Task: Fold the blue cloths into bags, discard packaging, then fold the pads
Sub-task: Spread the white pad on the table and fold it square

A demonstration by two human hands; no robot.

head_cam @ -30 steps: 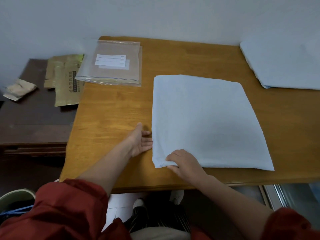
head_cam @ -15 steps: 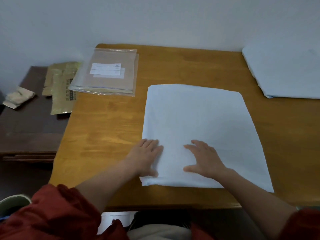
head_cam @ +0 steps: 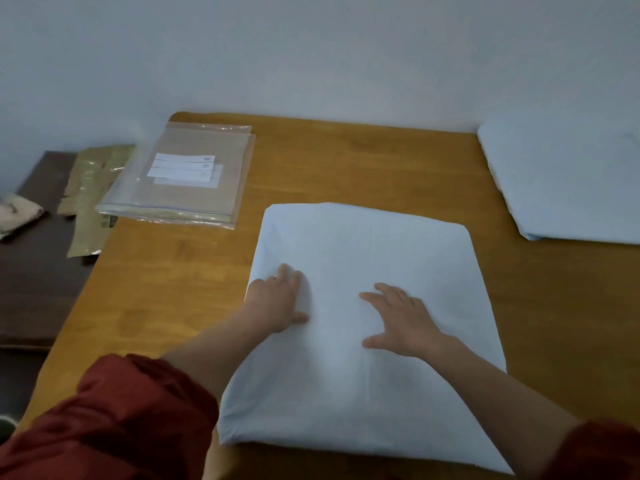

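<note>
A pale blue cloth [head_cam: 381, 247], folded into a square, lies flat on the wooden table [head_cam: 346, 161] in front of me. My left hand [head_cam: 277, 299] presses flat on its left part, fingers straight and together. My right hand [head_cam: 401, 320] lies flat on the middle of the cloth with fingers spread. Neither hand grips anything. A stack of clear zip bags [head_cam: 187, 178] with white labels sits at the table's far left corner. More pale blue cloth [head_cam: 568, 178] lies folded at the far right.
A dark low side table [head_cam: 31, 278] stands to the left. It carries olive-gold packaging [head_cam: 93, 192] and a crumpled beige wrapper [head_cam: 17, 213]. A plain wall runs behind the table. My red sleeves fill the bottom corners.
Both hands have slid forward over the cloth, from its near edge toward its middle, staying flat. A second ago the right hand pinched the near left corner.
</note>
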